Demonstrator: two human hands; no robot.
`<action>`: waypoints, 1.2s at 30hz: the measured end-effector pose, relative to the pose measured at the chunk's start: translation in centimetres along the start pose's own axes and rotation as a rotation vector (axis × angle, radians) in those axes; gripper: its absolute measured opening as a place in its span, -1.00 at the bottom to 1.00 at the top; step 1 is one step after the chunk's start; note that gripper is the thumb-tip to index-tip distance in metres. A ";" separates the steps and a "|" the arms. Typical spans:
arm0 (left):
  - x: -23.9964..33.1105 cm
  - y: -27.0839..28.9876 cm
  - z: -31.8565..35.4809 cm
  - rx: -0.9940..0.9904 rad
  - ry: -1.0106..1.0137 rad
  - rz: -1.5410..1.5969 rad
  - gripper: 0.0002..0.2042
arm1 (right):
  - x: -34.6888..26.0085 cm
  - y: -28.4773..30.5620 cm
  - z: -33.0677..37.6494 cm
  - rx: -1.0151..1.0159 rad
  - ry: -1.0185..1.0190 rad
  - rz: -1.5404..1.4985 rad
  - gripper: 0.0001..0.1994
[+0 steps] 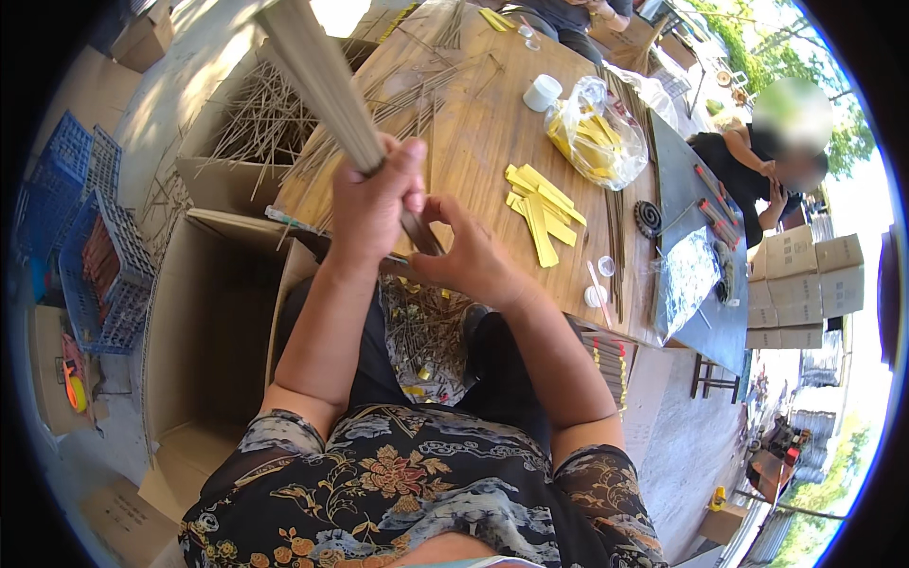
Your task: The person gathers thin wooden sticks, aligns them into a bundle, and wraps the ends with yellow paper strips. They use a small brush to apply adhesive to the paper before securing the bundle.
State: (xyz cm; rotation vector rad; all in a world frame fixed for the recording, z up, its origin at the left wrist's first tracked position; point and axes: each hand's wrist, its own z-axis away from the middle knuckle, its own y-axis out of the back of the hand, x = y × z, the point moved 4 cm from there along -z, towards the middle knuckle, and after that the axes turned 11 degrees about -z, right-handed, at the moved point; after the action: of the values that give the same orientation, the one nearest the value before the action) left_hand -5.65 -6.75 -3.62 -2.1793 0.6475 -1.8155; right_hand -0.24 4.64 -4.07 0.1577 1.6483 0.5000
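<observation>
My left hand [374, 204] is closed around a thick bundle of thin brown sticks [317, 80] that rises toward the upper left. My right hand [469, 256] pinches the bundle's lower end [421, 234] between thumb and fingers, just above the near edge of a wooden table [483, 142]. Loose yellow paper strips [542, 210] lie on the table to the right of my right hand.
An open cardboard box [204, 312] stands at my left, another box of loose sticks [256, 123] behind it. A clear bag of yellow strips [592, 133], a white cup [543, 92] and small lids sit on the table. Blue crates [85, 237] are far left. A person sits at the right.
</observation>
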 end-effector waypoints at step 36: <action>3.7 -13.3 4.3 -0.318 0.237 -0.016 -0.73 | -0.8 2.8 9.5 0.303 0.039 -0.477 -0.78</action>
State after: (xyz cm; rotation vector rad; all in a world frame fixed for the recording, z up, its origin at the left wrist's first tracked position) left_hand 1.54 2.71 4.70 -2.1743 1.0357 -2.1246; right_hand 8.58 9.00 -2.76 -0.0260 1.7221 -0.1100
